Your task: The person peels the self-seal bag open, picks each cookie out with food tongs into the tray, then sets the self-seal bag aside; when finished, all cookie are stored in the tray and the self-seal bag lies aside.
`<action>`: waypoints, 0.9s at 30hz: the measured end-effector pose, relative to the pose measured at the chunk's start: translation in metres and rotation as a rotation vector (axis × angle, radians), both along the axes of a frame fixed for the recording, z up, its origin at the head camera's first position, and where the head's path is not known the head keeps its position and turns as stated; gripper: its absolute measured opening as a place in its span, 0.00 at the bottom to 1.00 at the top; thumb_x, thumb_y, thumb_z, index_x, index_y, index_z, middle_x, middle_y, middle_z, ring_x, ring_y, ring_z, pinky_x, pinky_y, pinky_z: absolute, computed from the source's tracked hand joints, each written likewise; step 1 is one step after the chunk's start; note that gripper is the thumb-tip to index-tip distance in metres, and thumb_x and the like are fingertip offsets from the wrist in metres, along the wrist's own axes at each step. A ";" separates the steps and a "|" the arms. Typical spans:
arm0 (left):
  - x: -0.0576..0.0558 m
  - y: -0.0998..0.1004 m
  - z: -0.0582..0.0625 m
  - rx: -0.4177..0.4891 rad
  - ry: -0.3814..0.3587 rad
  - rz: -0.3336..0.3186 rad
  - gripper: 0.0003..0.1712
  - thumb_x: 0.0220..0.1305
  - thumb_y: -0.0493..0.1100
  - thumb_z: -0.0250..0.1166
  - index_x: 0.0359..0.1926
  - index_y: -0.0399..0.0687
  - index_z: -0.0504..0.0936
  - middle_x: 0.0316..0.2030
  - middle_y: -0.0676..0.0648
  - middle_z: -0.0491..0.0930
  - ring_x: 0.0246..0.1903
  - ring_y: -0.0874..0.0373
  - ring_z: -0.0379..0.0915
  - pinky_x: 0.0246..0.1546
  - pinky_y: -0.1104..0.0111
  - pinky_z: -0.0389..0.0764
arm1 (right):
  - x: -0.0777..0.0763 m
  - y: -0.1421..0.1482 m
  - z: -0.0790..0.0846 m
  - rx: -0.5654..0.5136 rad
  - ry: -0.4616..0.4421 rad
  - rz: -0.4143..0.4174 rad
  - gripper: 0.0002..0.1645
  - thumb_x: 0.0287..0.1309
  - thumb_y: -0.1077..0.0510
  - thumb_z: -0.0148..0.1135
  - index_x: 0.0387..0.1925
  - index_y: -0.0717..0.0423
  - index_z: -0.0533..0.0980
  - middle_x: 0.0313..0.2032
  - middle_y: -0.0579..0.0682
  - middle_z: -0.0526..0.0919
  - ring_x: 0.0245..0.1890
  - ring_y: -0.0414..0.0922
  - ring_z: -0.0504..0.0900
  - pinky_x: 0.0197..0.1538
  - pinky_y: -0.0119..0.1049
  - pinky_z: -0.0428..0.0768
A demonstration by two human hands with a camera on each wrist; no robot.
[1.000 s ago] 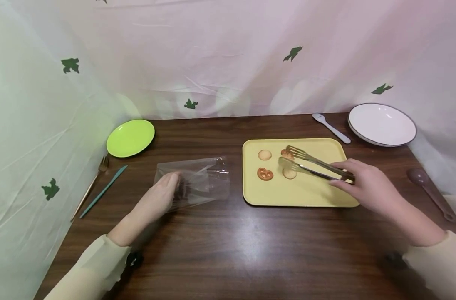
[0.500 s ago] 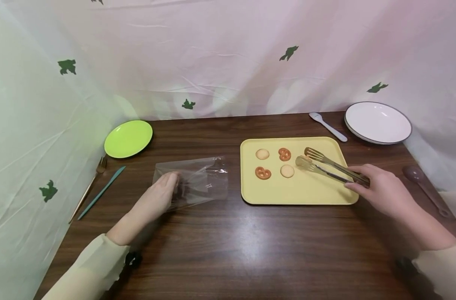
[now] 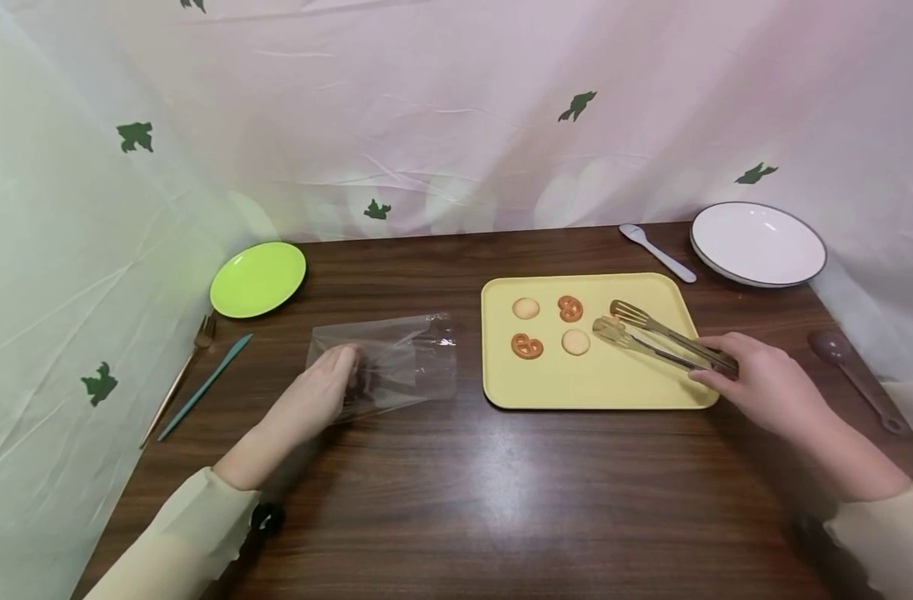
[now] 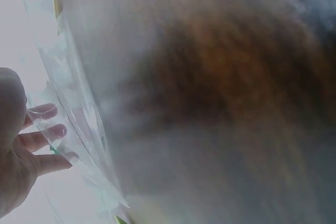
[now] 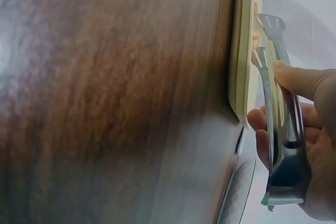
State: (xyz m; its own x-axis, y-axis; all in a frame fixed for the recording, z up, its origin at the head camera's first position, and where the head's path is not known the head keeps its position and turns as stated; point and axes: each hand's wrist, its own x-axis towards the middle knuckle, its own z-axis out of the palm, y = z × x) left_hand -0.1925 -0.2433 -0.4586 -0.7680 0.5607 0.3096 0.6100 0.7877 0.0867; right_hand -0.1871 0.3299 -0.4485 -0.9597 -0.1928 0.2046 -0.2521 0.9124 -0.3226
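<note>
My left hand grips the near-left side of a clear plastic bag. In the left wrist view several fingers show through the bag's film. My right hand holds metal tongs, thumb on one arm and fingers round the other. The tongs' slotted tips stand apart over the right half of a yellow tray, with a small brownish piece, partly hidden, between them. Left of the tips lie two round biscuits, one at the back and one nearer, and two pretzel-shaped biscuits, a back one and a front one.
At the back left is a green plate, with a copper fork and a teal knife before it. A white bowl and a pale spoon stand back right; a brown spoon lies along the right edge.
The tongs have moved right from the biscuits at the tray's middle to the small piece, then stayed nearly still with their tips slightly lower. The left hand and bag have not moved.
</note>
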 end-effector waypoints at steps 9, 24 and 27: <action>-0.002 0.000 -0.001 0.000 0.020 -0.020 0.15 0.62 0.22 0.47 0.49 0.34 0.68 0.45 0.37 0.74 0.51 0.45 0.72 0.48 0.57 0.76 | 0.000 0.001 -0.003 -0.013 0.028 0.002 0.31 0.50 0.47 0.70 0.52 0.61 0.76 0.46 0.63 0.80 0.43 0.62 0.79 0.36 0.58 0.72; -0.015 0.008 -0.001 -0.027 -0.032 -0.081 0.08 0.68 0.29 0.45 0.45 0.37 0.68 0.40 0.42 0.73 0.47 0.48 0.72 0.46 0.58 0.76 | 0.019 0.003 0.014 -0.094 0.049 -0.122 0.34 0.53 0.48 0.68 0.58 0.60 0.70 0.41 0.61 0.75 0.39 0.59 0.74 0.37 0.58 0.68; -0.018 0.010 -0.003 -0.039 -0.047 -0.111 0.08 0.64 0.27 0.46 0.40 0.39 0.69 0.37 0.44 0.72 0.46 0.48 0.72 0.45 0.58 0.74 | 0.026 0.008 0.015 -0.095 0.039 -0.163 0.36 0.53 0.47 0.68 0.58 0.62 0.70 0.37 0.60 0.75 0.36 0.57 0.74 0.34 0.54 0.68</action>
State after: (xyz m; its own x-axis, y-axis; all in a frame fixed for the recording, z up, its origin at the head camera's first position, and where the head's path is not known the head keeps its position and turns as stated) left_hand -0.2104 -0.2336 -0.4615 -0.7136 0.6539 0.2514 0.6897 0.7187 0.0881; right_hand -0.1612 0.3382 -0.4337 -0.9676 -0.0135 0.2521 -0.1173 0.9082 -0.4017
